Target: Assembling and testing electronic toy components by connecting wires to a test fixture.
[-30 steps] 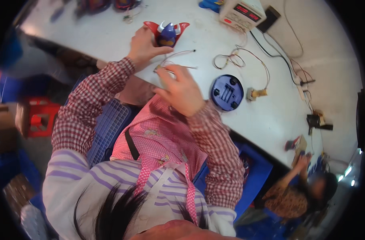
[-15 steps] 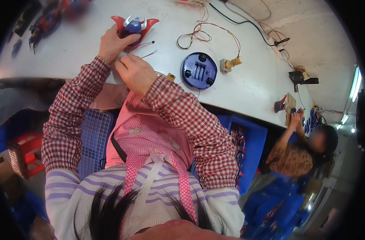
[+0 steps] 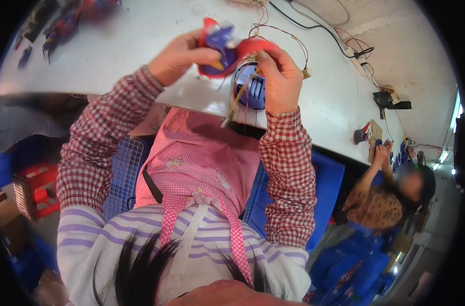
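Over the white table point(image 3: 140, 30) I lift a blurred red and blue toy piece point(image 3: 221, 43), with a white horn-like part near its top. My left hand point(image 3: 184, 57) is closed round its left side, thumb across the front. Beside it, my right hand point(image 3: 281, 79) pinches at a red part point(image 3: 258, 47); whether this belongs to the same piece is blurred. Thin wires point(image 3: 241, 97) dangle below the right hand, with a small pale end hanging lowest. Behind them lies a round purple base point(image 3: 249, 87) with an open battery compartment, partly covered by the right hand and wires.
Red and black wires point(image 3: 299, 43) loop over the table's far side, near a black cable point(image 3: 314, 25). Dark blurred toys point(image 3: 64, 30) lie at the far left. A blue bin point(image 3: 319, 188) stands below the table edge. At right a co-worker point(image 3: 378, 201) works at the same table.
Both hands have moved right with the toy piece, which has tilted and now hangs near the purple base. My right hand has gone from the wires below the toy to its right side.
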Available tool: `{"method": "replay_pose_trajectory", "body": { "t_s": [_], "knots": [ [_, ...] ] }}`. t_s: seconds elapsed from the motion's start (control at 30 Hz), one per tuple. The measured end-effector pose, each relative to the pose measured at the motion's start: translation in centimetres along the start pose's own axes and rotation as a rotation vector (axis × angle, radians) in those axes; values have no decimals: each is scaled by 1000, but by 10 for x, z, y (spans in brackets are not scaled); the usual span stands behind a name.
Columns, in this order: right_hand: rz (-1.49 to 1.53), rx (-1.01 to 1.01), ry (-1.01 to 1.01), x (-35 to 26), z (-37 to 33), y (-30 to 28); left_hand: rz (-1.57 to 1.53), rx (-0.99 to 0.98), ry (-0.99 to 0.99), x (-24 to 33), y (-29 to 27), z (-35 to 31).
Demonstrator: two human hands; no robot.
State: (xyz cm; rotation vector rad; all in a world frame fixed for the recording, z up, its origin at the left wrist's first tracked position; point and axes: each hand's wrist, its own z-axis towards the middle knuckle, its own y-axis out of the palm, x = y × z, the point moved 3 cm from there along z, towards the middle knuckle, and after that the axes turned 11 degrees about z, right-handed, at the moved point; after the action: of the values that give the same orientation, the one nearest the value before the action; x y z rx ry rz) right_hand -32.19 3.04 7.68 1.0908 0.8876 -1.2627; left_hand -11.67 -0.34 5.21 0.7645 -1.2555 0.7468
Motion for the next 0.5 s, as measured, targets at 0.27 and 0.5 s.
{"method": "replay_pose_trajectory", "body": {
  "t_s": [0.27,0.5],
  "knots": [
    [-715,251,-198,59,-7,-67,96,-14,-154,-38,59,27],
    [-650,298,-272,72,-16,-75,912,93,116,-53,48,38]
  ]
}}
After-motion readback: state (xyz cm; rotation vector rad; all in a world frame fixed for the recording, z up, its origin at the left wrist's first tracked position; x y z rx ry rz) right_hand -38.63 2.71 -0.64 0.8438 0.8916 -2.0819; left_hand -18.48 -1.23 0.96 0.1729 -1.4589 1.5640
